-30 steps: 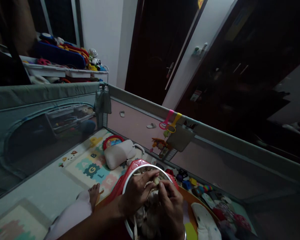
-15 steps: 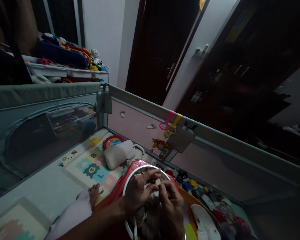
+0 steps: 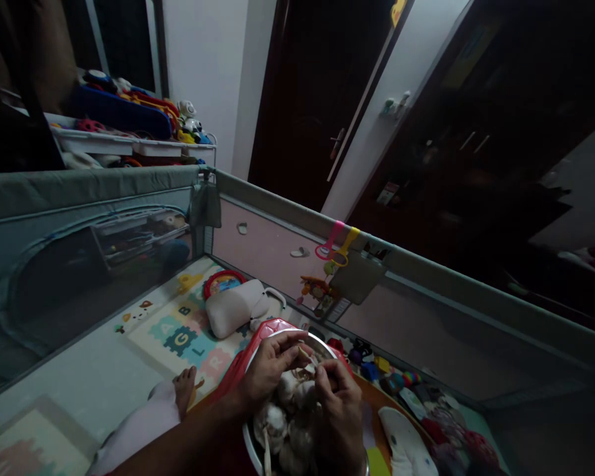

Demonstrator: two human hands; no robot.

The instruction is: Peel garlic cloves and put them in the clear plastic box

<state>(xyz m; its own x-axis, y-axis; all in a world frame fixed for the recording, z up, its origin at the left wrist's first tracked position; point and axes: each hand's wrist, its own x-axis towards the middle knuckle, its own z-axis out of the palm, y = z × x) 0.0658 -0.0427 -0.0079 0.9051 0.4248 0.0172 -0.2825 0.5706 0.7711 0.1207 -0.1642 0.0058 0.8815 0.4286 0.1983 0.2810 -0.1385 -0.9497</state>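
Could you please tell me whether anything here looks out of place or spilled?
I can make out no spill. What looks odd is the metal bowl of garlic bulbs: food seems out of place inside a playpen, with toys nearby.

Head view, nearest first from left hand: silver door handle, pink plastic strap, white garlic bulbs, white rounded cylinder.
1. White garlic bulbs: below the left hand.
2. White rounded cylinder: ahead-left, on the mat.
3. Pink plastic strap: ahead-right, over the rail.
4. Silver door handle: beyond the rail.
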